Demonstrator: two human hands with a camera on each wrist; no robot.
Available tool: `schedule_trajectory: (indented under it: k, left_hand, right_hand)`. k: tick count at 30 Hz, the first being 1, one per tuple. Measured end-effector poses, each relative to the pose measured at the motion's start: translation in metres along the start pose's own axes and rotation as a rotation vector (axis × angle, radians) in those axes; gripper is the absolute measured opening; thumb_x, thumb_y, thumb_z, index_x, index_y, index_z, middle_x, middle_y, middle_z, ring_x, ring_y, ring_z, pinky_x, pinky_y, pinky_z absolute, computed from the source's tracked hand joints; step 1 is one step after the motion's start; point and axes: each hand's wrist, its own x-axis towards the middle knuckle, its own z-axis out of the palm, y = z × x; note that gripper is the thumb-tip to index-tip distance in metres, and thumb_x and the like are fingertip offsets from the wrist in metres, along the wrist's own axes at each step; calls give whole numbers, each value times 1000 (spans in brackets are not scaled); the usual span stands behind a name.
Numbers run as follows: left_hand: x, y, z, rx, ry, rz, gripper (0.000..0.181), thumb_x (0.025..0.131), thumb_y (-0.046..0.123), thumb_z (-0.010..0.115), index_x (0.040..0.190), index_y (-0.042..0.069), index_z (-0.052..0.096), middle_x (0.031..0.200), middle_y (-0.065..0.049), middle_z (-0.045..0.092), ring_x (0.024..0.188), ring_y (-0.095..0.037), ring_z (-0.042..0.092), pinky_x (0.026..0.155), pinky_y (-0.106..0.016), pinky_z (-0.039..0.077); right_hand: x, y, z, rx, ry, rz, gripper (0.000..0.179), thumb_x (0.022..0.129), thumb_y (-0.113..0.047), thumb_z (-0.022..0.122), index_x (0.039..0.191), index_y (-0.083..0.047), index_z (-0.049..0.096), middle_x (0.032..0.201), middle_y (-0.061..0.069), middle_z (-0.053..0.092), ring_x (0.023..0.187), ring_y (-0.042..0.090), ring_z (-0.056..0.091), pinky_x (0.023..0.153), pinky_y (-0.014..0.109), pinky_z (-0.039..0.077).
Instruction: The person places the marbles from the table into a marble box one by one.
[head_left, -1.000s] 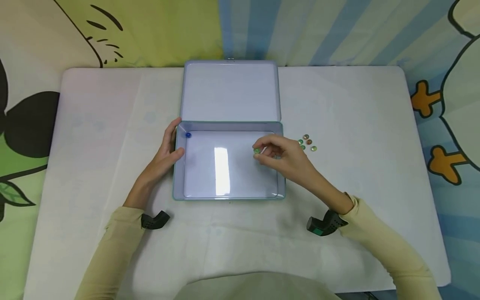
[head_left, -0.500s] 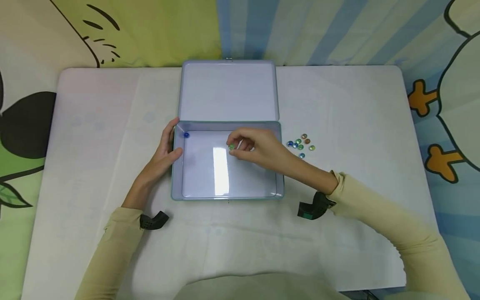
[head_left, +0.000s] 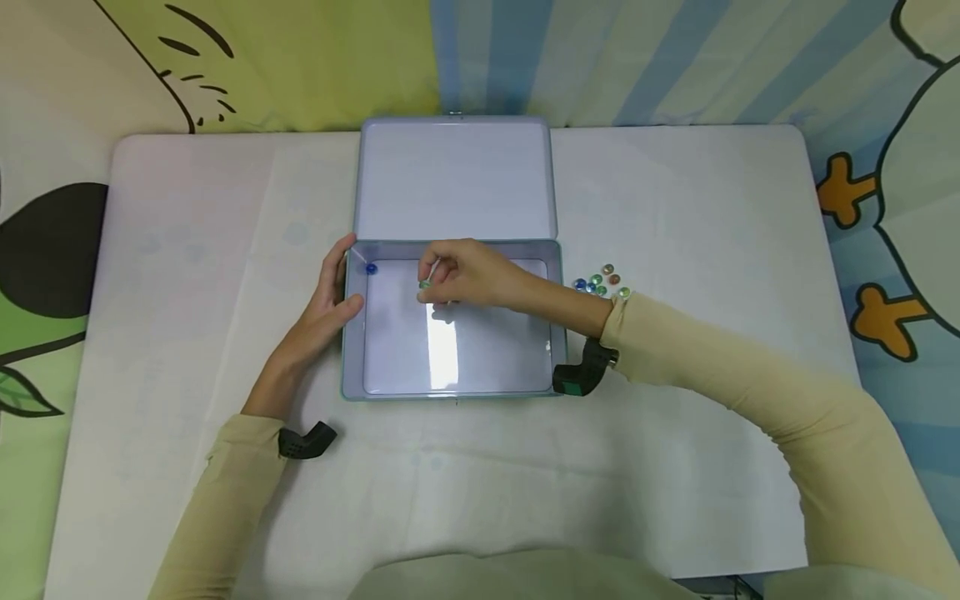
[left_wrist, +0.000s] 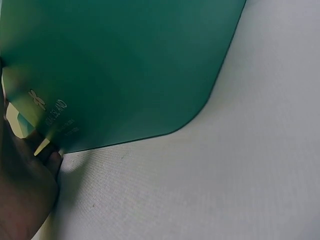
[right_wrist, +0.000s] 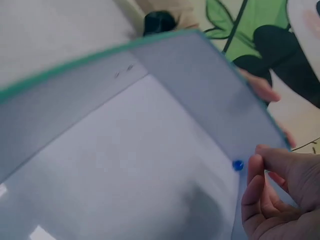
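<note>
A hinged tin box (head_left: pixel 495 358), pale inside and green outside, stands with its lid (head_left: pixel 455 179) folded back on the table. My left hand (head_left: pixel 318 325) grips the box's left wall, thumb over the rim and fingers along the outside; the left wrist view shows its fingers at the green outer side (left_wrist: pixel 125 75). Over the box's interior, my right hand (head_left: pixel 476 275) pinches a small green glass marble (head_left: pixel 424 284) between thumb and fingertips. In the right wrist view that marble is hidden by the fingers. A blue marble (right_wrist: pixel 238 165) lies in the far left corner of the box.
To the right of the box, several coloured glass marbles (head_left: pixel 602 290) lie in a loose cluster, partly behind the right sleeve (head_left: pixel 697 350). The white-covered table (head_left: pixel 712 208) extends around the box. A printed curtain (head_left: pixel 300 67) hangs behind it.
My right hand has moved left across the box with the green marble, from the right wall to left of the middle. The left hand stays on the left wall.
</note>
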Motion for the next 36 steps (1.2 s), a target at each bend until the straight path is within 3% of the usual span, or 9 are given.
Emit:
schedule_trajectory:
  k: [5,9,26,31,36]
  left_hand:
    - [0,1,0,5,1,-10,92,86,56,65,154,30,9,163,-7,3,151,-23,-2,117,-57,-6]
    - [-1,3,-1,7,2,-24,93,84,58,65,154,31,10,162,-9,6,150,-25,2,116,-59,-4]
    - [1,7,-3,30,2,-31,93,84,60,65,153,33,10,163,-8,5,150,-26,1,116,-60,-5]
    - [2,5,-2,27,-2,-12,94,83,61,65,153,32,10,162,-9,7,149,-28,4,115,-61,-2]
    - [0,2,-1,24,-5,-17,93,83,61,65,154,32,11,162,-8,6,149,-27,4,115,-61,-2]
  right_hand:
    - [12,9,3,-102,-10,57,17,84,-9,74,97,-7,62,71,-1,60,64,14,55,60,21,40]
    - [16,16,7,-204,-30,69,15,83,-5,71,95,-7,62,66,-4,56,60,7,49,60,19,39]
    - [18,21,9,-331,-52,54,21,83,-4,70,102,-6,63,80,2,62,72,11,54,67,21,42]
    - [4,14,0,-325,-66,19,28,83,-8,73,110,-5,63,79,2,62,70,11,53,67,21,42]
    - [-44,3,-5,-216,-18,-59,24,86,-14,73,108,-6,67,80,1,63,72,12,55,69,23,47]
